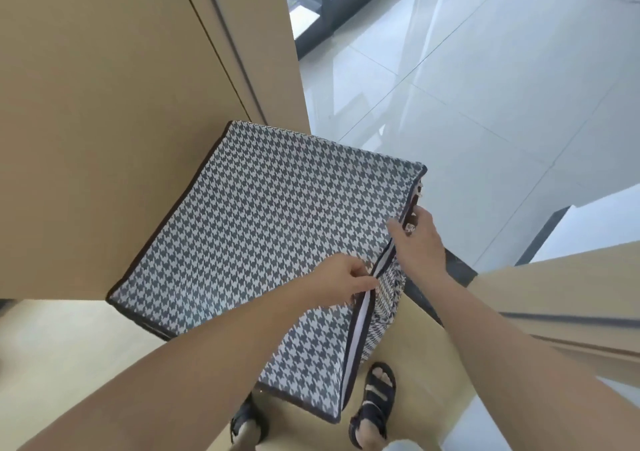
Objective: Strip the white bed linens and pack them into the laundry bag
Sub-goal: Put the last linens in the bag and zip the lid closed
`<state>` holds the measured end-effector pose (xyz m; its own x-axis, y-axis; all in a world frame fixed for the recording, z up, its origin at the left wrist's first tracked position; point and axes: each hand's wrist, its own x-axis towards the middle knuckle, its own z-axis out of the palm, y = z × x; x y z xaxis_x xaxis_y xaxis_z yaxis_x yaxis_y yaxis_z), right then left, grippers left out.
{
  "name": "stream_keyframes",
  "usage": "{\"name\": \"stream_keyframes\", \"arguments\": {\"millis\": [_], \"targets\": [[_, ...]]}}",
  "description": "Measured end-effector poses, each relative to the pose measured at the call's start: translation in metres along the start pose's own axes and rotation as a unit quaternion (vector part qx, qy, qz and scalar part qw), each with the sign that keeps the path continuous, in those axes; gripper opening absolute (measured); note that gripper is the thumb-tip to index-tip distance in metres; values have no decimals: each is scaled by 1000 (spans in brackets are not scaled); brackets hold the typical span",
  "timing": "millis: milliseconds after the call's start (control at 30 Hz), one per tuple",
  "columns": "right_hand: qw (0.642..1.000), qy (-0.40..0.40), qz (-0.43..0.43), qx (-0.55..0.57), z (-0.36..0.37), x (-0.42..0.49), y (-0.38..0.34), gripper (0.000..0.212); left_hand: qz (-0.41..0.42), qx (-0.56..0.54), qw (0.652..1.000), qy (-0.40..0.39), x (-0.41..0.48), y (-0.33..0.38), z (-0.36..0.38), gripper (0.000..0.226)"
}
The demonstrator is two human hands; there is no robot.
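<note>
Opening the laundry bag (242,242), propped against the left cabinet (104,104), looks easiest with the left hand (341,286) pinching its right edge taut while the right hand (417,242), gripping farther along, parts the seam.

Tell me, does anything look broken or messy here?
Nothing stands out. The houndstooth laundry bag looks whole; the left hand and the right hand grip its zipper edge. No spills on the tiled floor.
</note>
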<state>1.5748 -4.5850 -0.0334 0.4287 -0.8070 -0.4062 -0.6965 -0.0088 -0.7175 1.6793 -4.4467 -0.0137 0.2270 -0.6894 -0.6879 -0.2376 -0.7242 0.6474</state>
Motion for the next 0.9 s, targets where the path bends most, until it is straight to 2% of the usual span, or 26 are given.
{"name": "stream_keyframes", "arguments": {"millis": [100, 233, 333, 400, 533, 600, 667, 733, 800, 900], "targets": [[999, -29, 40, 3, 26, -27, 1, 82, 19, -22, 1000, -5, -4, -28, -24, 23], [998, 8, 66, -22, 59, -54, 3, 78, 13, 69, 988, 134, -3, -95, -94, 37], [986, 66, 148, -39, 83, -75, 3, 86, -64, 131, 964, 222, -5, -162, -170, 58], [973, 118, 195, -26, 101, -93, 5, 85, -111, 159, 947, 255, -7, -204, -217, 63], [923, 216, 298, -112, 136, -119, 9, 72, -209, 202, 924, 248, -8, -261, -260, 80], [905, 257, 310, -141, 147, -128, 7, 57, -236, 193, 926, 223, -3, -277, -263, 70], [902, 267, 315, -123, 153, -133, 0, 42, -192, 146, 946, 215, 4, -280, -264, 51], [908, 265, 311, -91, 155, -136, -9, 35, -92, 101, 963, 232, 5, -268, -259, 36], [918, 289, 269, -39, 151, -136, -26, 36, -15, 82, 967, 240, 3, -241, -253, 30], [909, 372, 187, 37, 124, -143, -58, 38, 70, 68, 961, 258, -8, -188, -256, 28]]}}
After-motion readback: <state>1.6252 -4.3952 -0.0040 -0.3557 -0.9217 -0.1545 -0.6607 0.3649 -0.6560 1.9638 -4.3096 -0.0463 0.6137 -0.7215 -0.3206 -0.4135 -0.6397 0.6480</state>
